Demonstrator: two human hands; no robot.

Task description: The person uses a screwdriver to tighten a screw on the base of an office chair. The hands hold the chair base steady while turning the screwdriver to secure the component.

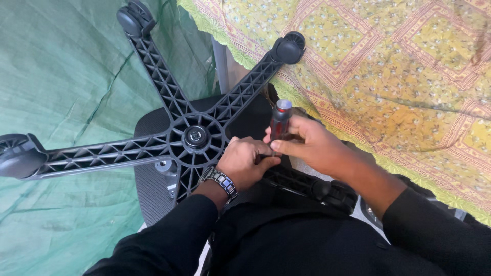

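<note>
Holding: the right hand [312, 145] is wrapped around a screwdriver [280, 122] with a red and black handle and a pale cap; fingers pressed together around the handle, thumb along its lower part.
Screwdriver place: it stands nearly upright, just right of the hub of the chair base, its tip hidden behind the two hands.
Left hand: the left hand [248, 163] is curled into a loose fist beside the lower end of the screwdriver, fingertips pinched in against the right thumb; what they pinch cannot be told.
Wrist: a metal-link wristwatch [220, 180] sits on the left wrist, above a black sleeve [169, 240].
Chair base: a black five-armed chair base [169, 102] lies upturned, ribbed undersides showing, with its round hub [196, 136] just left of the left hand.
Castors: black castors at the arm ends, one at top left [132, 19], one at top middle [289, 48], one at far left [15, 158], one near the right forearm [337, 194].
Seat: a dark mesh seat [151, 189] lies beneath the base.
Containers: none can be made out; nothing here holds contents.
Surroundings: green sheeting [61, 76] covers the left side; a yellow patterned cloth [399, 66] with a green edge drapes over the right.
</note>
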